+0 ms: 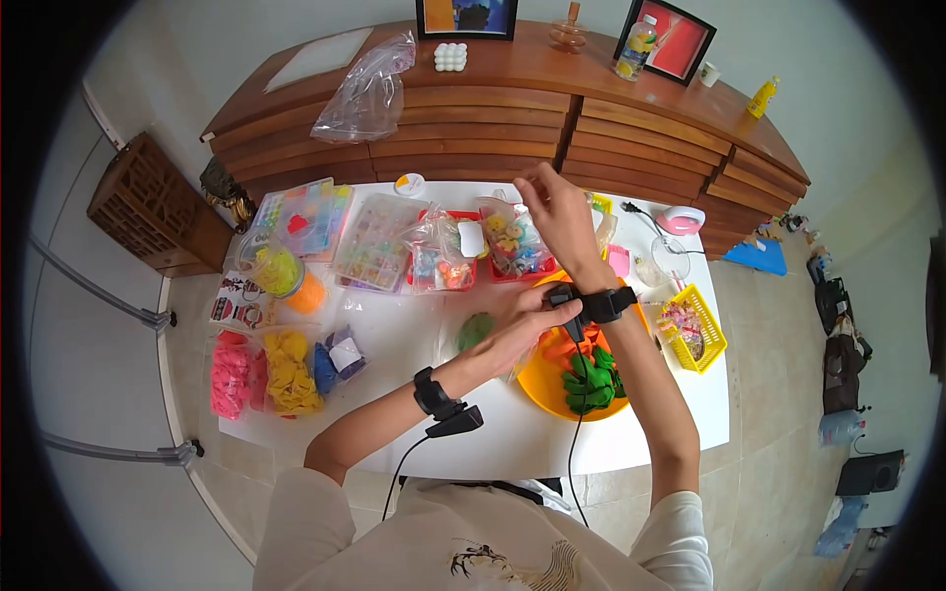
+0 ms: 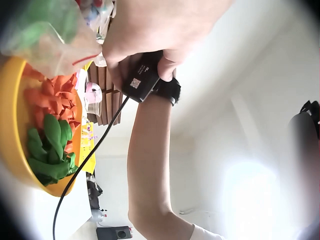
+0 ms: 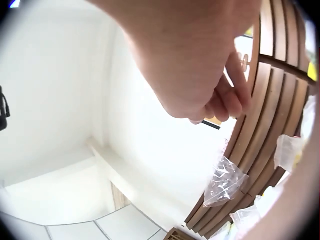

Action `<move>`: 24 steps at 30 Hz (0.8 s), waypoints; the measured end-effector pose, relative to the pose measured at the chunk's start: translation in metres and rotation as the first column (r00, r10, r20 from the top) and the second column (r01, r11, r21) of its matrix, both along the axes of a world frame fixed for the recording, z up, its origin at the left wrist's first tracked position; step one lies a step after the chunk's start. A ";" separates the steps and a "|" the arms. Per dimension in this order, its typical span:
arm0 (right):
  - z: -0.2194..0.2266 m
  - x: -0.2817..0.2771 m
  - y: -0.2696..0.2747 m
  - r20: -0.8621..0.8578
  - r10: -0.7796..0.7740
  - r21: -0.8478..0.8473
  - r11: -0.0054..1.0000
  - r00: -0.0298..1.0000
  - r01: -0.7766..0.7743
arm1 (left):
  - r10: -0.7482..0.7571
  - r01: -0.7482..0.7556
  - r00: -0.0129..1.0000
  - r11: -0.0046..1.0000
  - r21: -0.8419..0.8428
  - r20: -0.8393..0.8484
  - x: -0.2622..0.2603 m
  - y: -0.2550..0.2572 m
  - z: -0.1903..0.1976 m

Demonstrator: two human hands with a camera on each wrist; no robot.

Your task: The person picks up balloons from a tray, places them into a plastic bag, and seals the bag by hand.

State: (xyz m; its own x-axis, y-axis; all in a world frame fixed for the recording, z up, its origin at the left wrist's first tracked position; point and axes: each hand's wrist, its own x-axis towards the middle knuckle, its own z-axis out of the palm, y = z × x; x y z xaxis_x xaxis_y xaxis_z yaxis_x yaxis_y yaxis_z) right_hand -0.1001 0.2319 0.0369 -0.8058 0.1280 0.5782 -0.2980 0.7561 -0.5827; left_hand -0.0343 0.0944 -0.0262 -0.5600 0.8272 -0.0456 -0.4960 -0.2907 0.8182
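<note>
My left hand grips the small black camera box strapped to the right wrist, thumb on one side and fingers on the other. My right hand is raised above the table's back part, its fingers loosely bent with nothing in them. A black band circles the right wrist, and a cable hangs from the box. Below the hands stands a yellow-orange bowl with green balloons and orange balloons. A clear bag with something green lies left of the bowl.
Bags of pink balloons and yellow balloons lie at the table's left. Bead boxes and red baskets line the back. A yellow basket stands right. Behind is a wooden cabinet.
</note>
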 end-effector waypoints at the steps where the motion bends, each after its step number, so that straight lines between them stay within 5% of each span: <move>1: -0.003 -0.002 0.000 0.005 -0.002 -0.001 1.000 1.000 0.002 | -0.004 0.004 0.998 1.000 -0.008 -0.066 0.000 -0.004 0.004; 2: -0.005 -0.004 0.000 0.037 0.096 -0.334 0.940 0.995 -0.078 | -0.008 0.006 0.991 1.000 -0.016 -0.131 0.000 -0.006 0.008; 3: -0.003 -0.004 -0.003 0.034 0.196 -0.629 0.766 0.980 -0.131 | -0.009 0.007 0.992 1.000 -0.017 -0.127 0.001 -0.007 0.009; 5: 0.003 0.001 0.000 0.073 0.245 -0.726 0.678 0.967 -0.117 | 0.013 -0.014 0.986 1.000 -0.008 -0.168 0.001 -0.009 0.013; 8: 0.010 0.009 -0.002 0.046 0.401 -0.967 0.247 0.915 -0.060 | 0.041 -0.046 0.984 0.999 -0.026 -0.171 0.001 -0.014 0.015; 11: 0.008 0.011 -0.001 0.049 0.393 -0.989 0.145 0.918 -0.009 | 0.030 -0.044 0.979 0.997 -0.065 -0.202 0.001 -0.017 0.015; 12: 0.006 0.009 0.000 0.051 0.395 -0.990 0.142 0.917 -0.007 | 0.032 -0.046 0.980 0.997 -0.068 -0.199 0.001 -0.017 0.014; 14: 0.003 0.006 0.000 0.073 0.286 -0.920 0.390 0.955 -0.047 | -0.021 0.015 0.992 0.999 -0.047 -0.123 0.001 -0.017 0.013; 15: 0.005 0.007 0.000 0.059 0.231 -0.919 0.392 0.971 -0.038 | -0.012 0.006 0.993 0.999 -0.054 -0.118 0.000 -0.019 0.015; 17: 0.012 0.011 0.001 0.037 0.143 -0.862 0.506 0.989 -0.040 | 0.110 -0.130 0.981 0.984 -0.122 -0.158 -0.007 -0.023 0.022; 19: 0.023 0.025 -0.006 0.023 0.146 -0.819 0.570 0.989 -0.065 | 0.312 -0.316 0.944 0.949 -0.018 -0.106 -0.020 -0.028 0.029; 24: 0.030 0.060 -0.045 0.064 0.267 -0.725 0.675 0.962 -0.139 | 0.452 -0.449 0.882 0.892 0.052 -0.136 -0.081 -0.058 0.044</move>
State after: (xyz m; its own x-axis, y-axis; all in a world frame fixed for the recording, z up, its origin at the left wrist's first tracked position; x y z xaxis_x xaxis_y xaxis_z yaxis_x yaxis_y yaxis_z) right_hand -0.0397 0.1873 0.0669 -0.9295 0.2689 0.2524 -0.2540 0.0295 -0.9668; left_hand -0.1153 0.0369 0.0178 -0.8716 0.4845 0.0742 -0.1886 -0.4712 0.8616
